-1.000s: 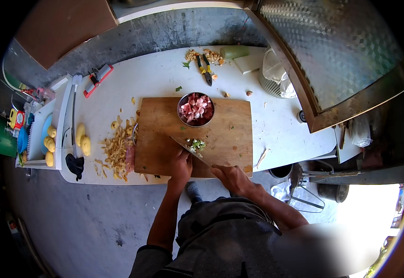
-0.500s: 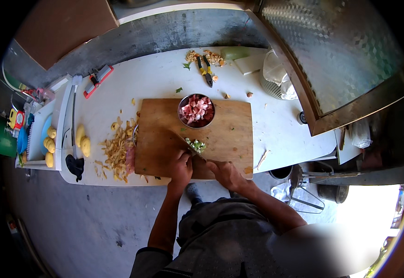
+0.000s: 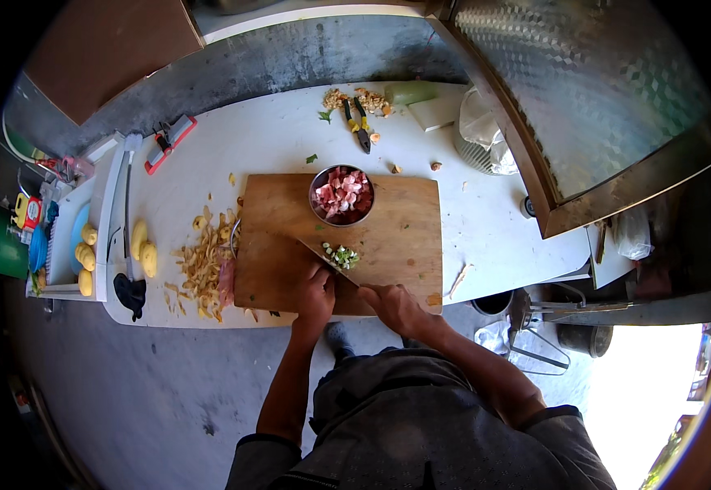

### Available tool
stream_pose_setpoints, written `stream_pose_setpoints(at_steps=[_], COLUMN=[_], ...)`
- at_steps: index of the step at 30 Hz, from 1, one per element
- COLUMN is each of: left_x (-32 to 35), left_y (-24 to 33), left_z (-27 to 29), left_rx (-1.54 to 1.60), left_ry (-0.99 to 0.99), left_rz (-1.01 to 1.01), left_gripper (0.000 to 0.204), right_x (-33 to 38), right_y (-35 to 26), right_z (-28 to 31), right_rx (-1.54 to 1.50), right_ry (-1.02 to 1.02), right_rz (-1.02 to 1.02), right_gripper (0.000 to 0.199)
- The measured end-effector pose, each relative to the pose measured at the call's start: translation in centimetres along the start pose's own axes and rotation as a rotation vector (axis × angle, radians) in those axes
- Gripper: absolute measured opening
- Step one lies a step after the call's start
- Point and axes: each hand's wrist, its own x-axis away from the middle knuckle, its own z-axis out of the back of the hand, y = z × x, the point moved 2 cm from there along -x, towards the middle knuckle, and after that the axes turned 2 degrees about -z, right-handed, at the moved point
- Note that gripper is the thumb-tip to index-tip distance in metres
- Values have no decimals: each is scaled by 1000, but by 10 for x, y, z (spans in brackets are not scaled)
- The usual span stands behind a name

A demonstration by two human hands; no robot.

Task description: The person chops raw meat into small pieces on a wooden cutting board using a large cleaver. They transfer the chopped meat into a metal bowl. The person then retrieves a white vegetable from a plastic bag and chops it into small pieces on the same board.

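On the wooden cutting board [image 3: 270,200] lies a small heap of chopped white and green pieces, like spring onion [image 3: 342,256]. A kitchen knife [image 3: 335,270] slants across the board, its blade along the near side of the heap. My right hand [image 3: 394,307] is wrapped round the knife's handle at the board's near edge. Just left of the blade, my left hand [image 3: 317,294] rests on the board with curled fingers; what they hold, if anything, is hidden. A round metal bowl [image 3: 311,198] of cut raw meat [image 3: 342,193] stands at the board's far side.
Peelings [image 3: 200,265] are heaped left of the board. Potatoes [image 3: 145,249] and a black cloth-like thing [image 3: 129,296] lie farther left. Pliers [image 3: 359,126] lie beyond the bowl near shells. A lined basket [image 3: 482,139] and an open framed glass door [image 3: 551,163] stand at right.
The knife blade has shifted slightly, and more of its length shows beside the chopped pieces. Both hands stay in nearly the same place. The whole view has moved a little.
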Motion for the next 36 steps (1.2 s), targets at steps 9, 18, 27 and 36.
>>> stream_pose_setpoints(at_steps=[9,18,27,36], left_x=[4,3,4,7], left_y=[-8,-8,-2,-5], left_z=[-2,-1,7,1], left_rx=[-64,-58,-38,-46], left_ry=[7,-35,-18,-39], left_rz=[-14,-64,-75,-38], left_gripper=[15,16,15,15], right_x=[-39,8,-32,2], right_y=[8,2,-3,0], right_z=[48,8,14,25], right_rx=[-1052,-312,-1007,-795], right_ry=[-490,-27,-368,-168], right_rz=[-632,3,-625,-296], right_gripper=[29,20,27,26])
